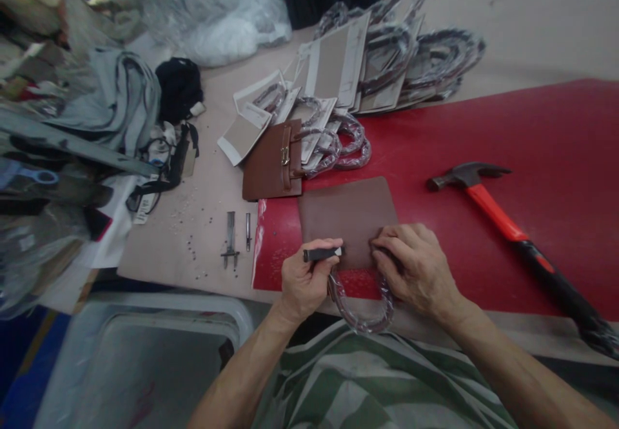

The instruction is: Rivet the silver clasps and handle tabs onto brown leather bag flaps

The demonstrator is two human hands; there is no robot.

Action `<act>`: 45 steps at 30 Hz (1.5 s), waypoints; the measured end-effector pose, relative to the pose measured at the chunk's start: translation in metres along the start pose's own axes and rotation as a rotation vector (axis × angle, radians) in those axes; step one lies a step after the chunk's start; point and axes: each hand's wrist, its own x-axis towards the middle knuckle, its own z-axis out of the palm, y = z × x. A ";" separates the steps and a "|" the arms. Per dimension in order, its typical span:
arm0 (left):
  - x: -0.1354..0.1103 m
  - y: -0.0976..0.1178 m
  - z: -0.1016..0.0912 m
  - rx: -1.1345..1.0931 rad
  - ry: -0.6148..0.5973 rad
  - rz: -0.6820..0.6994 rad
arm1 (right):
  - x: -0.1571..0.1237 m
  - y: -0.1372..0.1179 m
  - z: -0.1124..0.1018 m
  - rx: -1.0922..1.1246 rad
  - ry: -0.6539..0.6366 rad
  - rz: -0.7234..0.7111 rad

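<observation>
A brown leather bag panel [351, 213] lies on a red mat in front of me. Its looped handle [362, 324], wrapped in clear plastic, points toward my body. Between the thumb and fingers of my left hand [304, 282] is a short black bar-shaped tool [319, 254] with a pale tip, held over the panel's near left corner by one handle end. My right hand [420, 269] is closed at the panel's near right edge, beside the other handle end. Its fingertips are partly hidden, and exactly what they pinch there is unclear.
A claw hammer [503, 213] lies right on the red mat [546, 132]. Behind the panel are a brown bag piece with a clasp [273, 164] and stacked panels with wrapped handles [333, 61]. Metal punches [231, 239] and tiny studs lie left, above a plastic bin [169, 306].
</observation>
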 end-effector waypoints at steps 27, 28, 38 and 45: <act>0.008 -0.009 0.002 0.113 -0.051 0.133 | 0.000 0.001 0.001 0.017 0.017 -0.004; 0.009 -0.009 0.002 0.115 -0.055 0.138 | 0.000 0.001 0.001 0.017 0.015 -0.004; 0.004 -0.007 0.013 0.264 0.019 0.225 | -0.002 0.002 0.002 0.011 0.011 0.017; 0.005 -0.004 0.016 0.288 0.025 0.228 | -0.002 0.002 0.003 -0.002 0.014 0.002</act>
